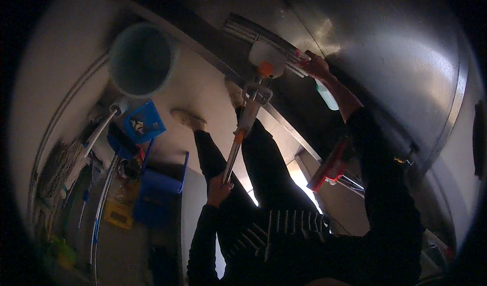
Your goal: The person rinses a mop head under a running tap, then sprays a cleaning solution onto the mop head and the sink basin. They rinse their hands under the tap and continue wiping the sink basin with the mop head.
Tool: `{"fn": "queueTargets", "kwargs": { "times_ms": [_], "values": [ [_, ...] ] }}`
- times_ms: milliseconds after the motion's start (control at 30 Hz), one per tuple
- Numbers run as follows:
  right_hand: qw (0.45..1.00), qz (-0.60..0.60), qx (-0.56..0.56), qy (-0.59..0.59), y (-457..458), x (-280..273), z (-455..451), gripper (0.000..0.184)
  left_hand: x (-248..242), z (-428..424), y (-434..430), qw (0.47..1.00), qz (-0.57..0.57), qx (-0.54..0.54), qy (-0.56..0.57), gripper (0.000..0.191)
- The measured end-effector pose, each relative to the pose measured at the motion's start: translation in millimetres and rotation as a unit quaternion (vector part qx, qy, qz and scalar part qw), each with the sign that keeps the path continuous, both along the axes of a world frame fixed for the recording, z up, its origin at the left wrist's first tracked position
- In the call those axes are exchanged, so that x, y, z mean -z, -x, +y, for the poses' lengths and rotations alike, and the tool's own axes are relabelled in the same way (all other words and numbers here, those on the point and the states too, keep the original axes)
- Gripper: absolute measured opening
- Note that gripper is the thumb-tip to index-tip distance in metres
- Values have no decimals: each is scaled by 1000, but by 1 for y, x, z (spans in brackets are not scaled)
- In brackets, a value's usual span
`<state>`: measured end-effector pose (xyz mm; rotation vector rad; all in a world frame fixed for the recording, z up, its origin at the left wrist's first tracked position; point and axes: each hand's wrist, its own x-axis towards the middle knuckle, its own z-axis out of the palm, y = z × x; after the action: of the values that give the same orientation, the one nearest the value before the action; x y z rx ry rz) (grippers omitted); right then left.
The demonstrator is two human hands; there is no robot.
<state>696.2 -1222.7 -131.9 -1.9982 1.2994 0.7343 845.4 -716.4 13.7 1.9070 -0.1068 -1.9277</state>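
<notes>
A roller sponge mop with a metal pole and orange collars slants across the middle of the view, its wide head uppermost. My left hand is closed around the lower part of the pole, in front of my thigh. At the right end of the mop head, my right hand grips the head's edge. Just below that hand, partly behind the forearm, is a pale green plastic bottle. The mop's underside is too dark to make out.
A stainless steel counter spans the right side. A red broom or squeegee head is near my right arm. Leftward are a large bucket, a blue plastic box, a string mop, several poles and a yellow crate.
</notes>
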Motion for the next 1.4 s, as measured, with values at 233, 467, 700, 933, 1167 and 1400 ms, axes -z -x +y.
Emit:
{"fn": "queueTargets", "kwargs": {
  "times_ms": [233,467,700,933,1167,1400],
  "values": [
    [996,-51,5,66,42,9,9,49,1,-3,-2,1000,9,27,-11,16],
    [991,-14,95,92,79,18,0,60,-2,-7,-5,999,37,8,-27,16],
    [995,19,91,40,87,41,-4,63,-1,-6,-5,998,46,-34,-15,17],
    [992,84,69,68,75,27,0,69,-8,-15,-8,998,47,-41,-25,14],
    [996,-84,17,-10,42,11,9,62,-12,-18,-7,1000,-3,-4,-9,14],
    [998,-58,-34,9,-36,10,2,61,-8,-14,-5,998,-37,35,33,16]
  ]
}}
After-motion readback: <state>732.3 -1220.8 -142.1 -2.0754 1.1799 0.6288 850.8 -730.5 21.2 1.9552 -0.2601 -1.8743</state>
